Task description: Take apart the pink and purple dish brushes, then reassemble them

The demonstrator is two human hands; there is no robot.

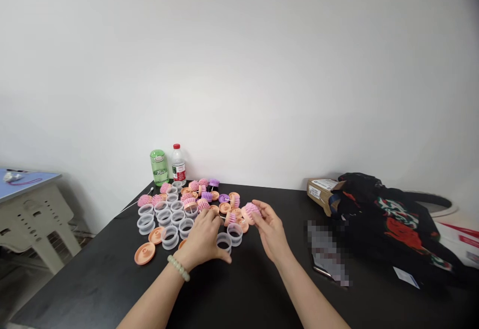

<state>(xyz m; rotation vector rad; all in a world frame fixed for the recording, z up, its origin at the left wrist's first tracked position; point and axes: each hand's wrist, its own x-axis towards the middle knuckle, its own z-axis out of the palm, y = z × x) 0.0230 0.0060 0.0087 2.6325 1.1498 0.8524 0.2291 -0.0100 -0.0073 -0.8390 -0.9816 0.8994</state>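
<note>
Right hand (264, 214): you grasped the pink piece (250, 213), 12 o'clock, over the tabletop (258, 284) | Left hand (204, 234): yours hung at 11 o'clock, by a ring (229, 246); grip couldn't be told

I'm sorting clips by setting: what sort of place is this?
Possibly a classroom or workroom: a blue desk, and a black table bearing many plastic rings and a water bottle.

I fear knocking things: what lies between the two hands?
The head view shows clear rings, peach discs and pink bristled pieces between the left hand and the right hand.
</note>
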